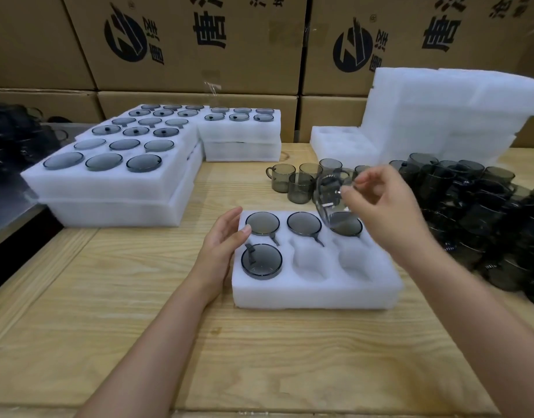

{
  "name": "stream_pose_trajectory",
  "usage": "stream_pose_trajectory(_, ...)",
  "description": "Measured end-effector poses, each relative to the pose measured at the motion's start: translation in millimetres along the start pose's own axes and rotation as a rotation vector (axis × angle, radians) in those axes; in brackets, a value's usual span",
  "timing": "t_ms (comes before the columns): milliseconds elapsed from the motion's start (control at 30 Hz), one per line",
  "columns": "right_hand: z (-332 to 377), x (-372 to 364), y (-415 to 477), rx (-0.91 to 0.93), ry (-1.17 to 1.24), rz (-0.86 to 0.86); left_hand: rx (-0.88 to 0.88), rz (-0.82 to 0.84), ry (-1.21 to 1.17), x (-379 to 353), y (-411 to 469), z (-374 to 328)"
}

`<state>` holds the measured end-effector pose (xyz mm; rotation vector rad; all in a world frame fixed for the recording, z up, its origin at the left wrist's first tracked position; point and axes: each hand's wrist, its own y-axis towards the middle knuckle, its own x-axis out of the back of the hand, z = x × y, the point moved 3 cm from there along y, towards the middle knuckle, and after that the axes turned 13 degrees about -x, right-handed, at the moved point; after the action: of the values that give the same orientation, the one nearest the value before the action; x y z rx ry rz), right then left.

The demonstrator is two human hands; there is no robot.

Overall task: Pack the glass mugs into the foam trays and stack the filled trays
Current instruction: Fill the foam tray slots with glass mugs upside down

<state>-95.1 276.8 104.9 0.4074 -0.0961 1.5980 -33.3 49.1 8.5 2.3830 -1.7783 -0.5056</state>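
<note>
I've got my right hand (386, 212) pinching a tilted mug (326, 203) above the foam tray (314, 294), relaxed left hand (226, 236) probably steadying its edge.

The mug (327, 203) in my right grip (386, 206) was smoky grey glass, smooth and glossy. The tray (317, 294) was soft white foam, matt. The table (124, 312) was pale grained wood, the boxes (199, 55) behind it matt brown cardboard.

The right hand (383, 206) pinches a tilted glass mug (327, 196) above the far right pocket of the near foam tray (314, 294). The left hand (226, 236) rests with relaxed fingers against the tray's left edge. Filled trays (109, 182) stand stacked at far left, and loose mugs (470, 206) crowd the right.
</note>
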Motion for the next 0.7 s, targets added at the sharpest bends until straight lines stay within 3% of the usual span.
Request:
stream_pose_trajectory(300,-4.2,-28.7,-40.6,0.042,-0.463,0.003,0.008,-0.004,-0.023,-1.9,-0.8,-4.3)
stream_pose_trajectory(433,-5.5,-47.1,-46.2,0.157,-0.81,-0.197,0.006,-0.002,-0.005,-1.8,-1.2,-4.9)
stream_pose_trajectory(533,-4.2,-62.0,-54.6,0.262,-0.929,-0.303,0.008,-0.001,0.019,-1.4,-1.6,-4.8)
stream_pose_trajectory(700,-5.9,-70.4,-58.7,0.226,-1.098,-0.37,0.018,0.003,0.045,-1.3,-1.5,-4.6)
